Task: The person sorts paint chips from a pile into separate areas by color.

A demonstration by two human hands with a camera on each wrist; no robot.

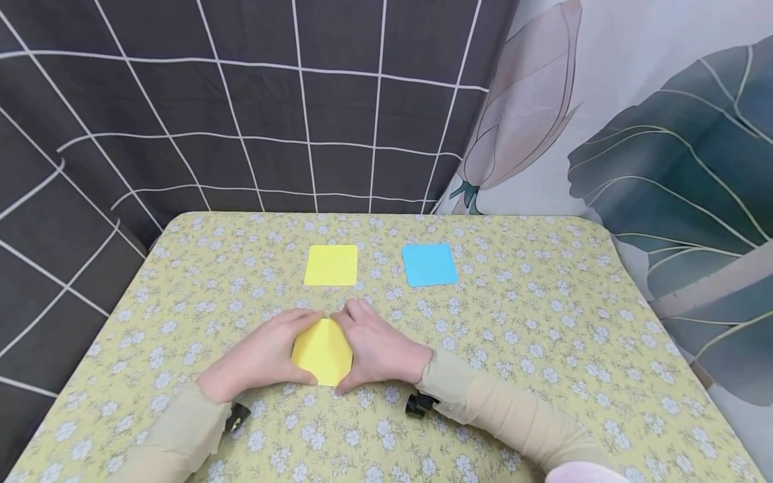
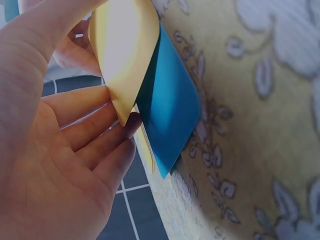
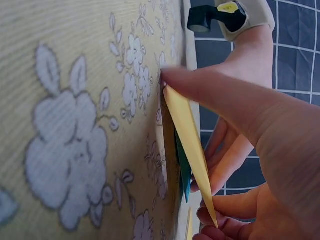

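A square yellow card [image 1: 322, 352] lies bowed between my two hands, near the middle of the table. Along its left side, my left hand [image 1: 268, 349] holds it, with the thumb at the near corner and fingers at the far one. From the right, my right hand [image 1: 380, 349] grips the opposite side the same way. Under the yellow card, a blue sheet [image 2: 172, 100] shows in the left wrist view, close over the cloth. Its teal edge [image 3: 183, 165] appears beneath the card in the right wrist view too; the head view hides it.
Farther back, a flat yellow card [image 1: 331, 265] and a flat blue card [image 1: 430, 265] lie side by side. A floral yellow cloth [image 1: 543, 322] covers the table. Behind hangs a dark grid-patterned curtain [image 1: 338, 107], with a leaf-print curtain [image 1: 664, 201] on the right.
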